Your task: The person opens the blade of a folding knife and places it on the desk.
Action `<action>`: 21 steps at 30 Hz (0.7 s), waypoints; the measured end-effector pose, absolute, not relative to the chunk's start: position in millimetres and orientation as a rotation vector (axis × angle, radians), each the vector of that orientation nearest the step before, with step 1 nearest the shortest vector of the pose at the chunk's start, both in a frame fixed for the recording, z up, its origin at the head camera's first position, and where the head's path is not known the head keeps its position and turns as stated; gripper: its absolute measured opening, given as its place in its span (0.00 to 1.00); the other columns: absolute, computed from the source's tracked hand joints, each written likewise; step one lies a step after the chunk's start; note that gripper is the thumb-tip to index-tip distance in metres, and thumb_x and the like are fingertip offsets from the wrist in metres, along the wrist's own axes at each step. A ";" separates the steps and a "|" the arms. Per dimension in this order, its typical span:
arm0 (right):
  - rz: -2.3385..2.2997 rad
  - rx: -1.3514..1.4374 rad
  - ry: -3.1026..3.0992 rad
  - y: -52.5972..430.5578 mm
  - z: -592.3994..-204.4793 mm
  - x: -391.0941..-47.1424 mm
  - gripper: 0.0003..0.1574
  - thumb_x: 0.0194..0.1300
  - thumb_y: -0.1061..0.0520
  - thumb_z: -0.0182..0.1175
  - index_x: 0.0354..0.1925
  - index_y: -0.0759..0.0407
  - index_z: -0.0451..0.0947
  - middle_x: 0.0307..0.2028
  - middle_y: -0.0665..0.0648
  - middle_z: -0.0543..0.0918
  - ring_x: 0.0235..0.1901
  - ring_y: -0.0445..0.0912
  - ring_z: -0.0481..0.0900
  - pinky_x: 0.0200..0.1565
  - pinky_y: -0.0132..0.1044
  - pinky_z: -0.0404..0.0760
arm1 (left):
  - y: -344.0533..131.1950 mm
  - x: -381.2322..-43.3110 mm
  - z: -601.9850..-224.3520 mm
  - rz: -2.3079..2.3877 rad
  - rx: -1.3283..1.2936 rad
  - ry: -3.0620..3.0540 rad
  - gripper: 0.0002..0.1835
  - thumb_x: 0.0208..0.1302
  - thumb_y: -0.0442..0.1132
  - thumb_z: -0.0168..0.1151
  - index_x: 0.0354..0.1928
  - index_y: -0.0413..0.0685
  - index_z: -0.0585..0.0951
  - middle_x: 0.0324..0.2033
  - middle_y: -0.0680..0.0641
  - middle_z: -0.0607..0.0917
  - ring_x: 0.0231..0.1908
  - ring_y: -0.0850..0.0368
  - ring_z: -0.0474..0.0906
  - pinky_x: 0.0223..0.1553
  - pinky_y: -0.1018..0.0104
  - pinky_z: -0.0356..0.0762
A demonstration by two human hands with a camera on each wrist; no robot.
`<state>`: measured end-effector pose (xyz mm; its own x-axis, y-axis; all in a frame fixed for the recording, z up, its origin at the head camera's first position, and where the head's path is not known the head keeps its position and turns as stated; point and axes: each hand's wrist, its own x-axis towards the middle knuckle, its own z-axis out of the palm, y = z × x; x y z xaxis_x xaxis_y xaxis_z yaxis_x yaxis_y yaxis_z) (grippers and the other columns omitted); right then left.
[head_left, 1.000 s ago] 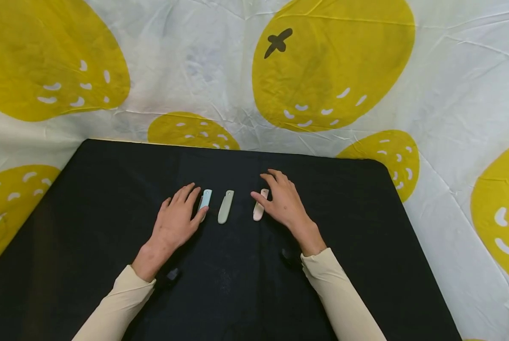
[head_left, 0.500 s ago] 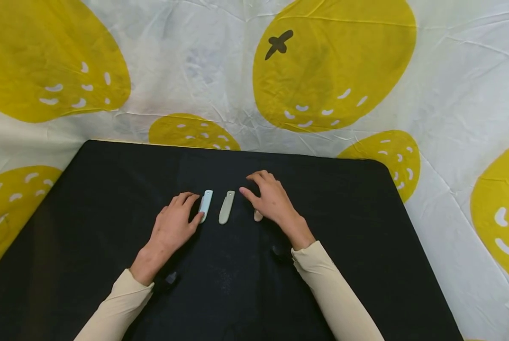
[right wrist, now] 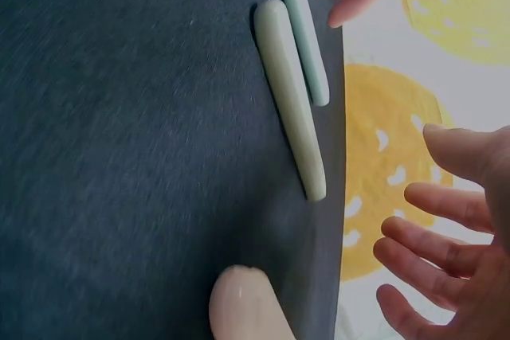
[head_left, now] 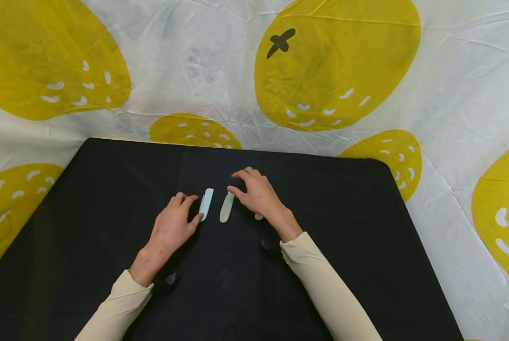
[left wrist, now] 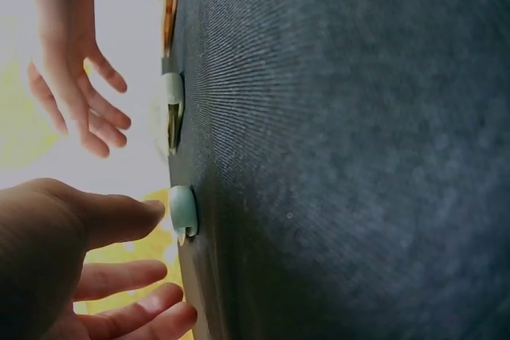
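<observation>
Three folded pocket knives lie in a row on the black tabletop: light blue (head_left: 206, 204) at the left, pale green (head_left: 226, 208) in the middle, pale pink (head_left: 259, 216) at the right. My left hand (head_left: 172, 222) is beside the blue one, thumb tip right at its near end and fingers loosely bent. Higher up, my right hand (head_left: 259, 196) reaches over the pink knife and hides most of it. Its fingers are spread and hold nothing, with thumb and index close to the green knife's far end. In the right wrist view the pink knife's rounded end (right wrist: 243, 304) shows.
A black cloth covers the table (head_left: 344, 227), whose far edge meets a white curtain (head_left: 195, 71) printed with yellow fruit shapes. Dark wrist devices hang under both cuffs, one (head_left: 170, 279) at the left.
My right hand has moved left from beside the pink knife to over it, toward the green one. The left hand has drawn back slightly, uncovering more of the blue knife.
</observation>
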<state>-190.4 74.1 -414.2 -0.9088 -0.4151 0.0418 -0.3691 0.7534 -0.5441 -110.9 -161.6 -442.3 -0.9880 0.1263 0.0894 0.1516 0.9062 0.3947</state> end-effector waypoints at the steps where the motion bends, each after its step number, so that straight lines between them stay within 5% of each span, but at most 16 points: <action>1: -0.854 -0.646 2.865 72.2 -414.1 -190.8 0.29 0.76 0.41 0.61 0.66 0.54 0.78 0.62 0.56 0.79 0.65 0.54 0.74 0.68 0.55 0.71 | -161.6 -110.6 -442.7 -0.633 -0.217 -3.008 0.28 0.67 0.44 0.71 0.65 0.40 0.78 0.48 0.38 0.79 0.43 0.46 0.76 0.39 0.50 0.80; 9: -0.819 -0.665 2.833 60.0 -411.6 -194.8 0.28 0.76 0.42 0.61 0.65 0.54 0.79 0.62 0.56 0.79 0.66 0.55 0.74 0.69 0.56 0.70 | -161.0 -107.9 -446.2 -0.697 -0.191 -3.010 0.28 0.66 0.46 0.72 0.63 0.40 0.80 0.40 0.43 0.79 0.34 0.52 0.74 0.31 0.59 0.75; 21: -0.727 -0.688 2.780 41.8 -410.6 -199.9 0.25 0.76 0.44 0.61 0.65 0.52 0.80 0.61 0.56 0.79 0.64 0.55 0.73 0.68 0.54 0.71 | -159.5 -105.4 -449.8 -0.693 -0.202 -3.003 0.32 0.60 0.46 0.78 0.62 0.38 0.80 0.40 0.42 0.80 0.33 0.52 0.75 0.32 0.58 0.77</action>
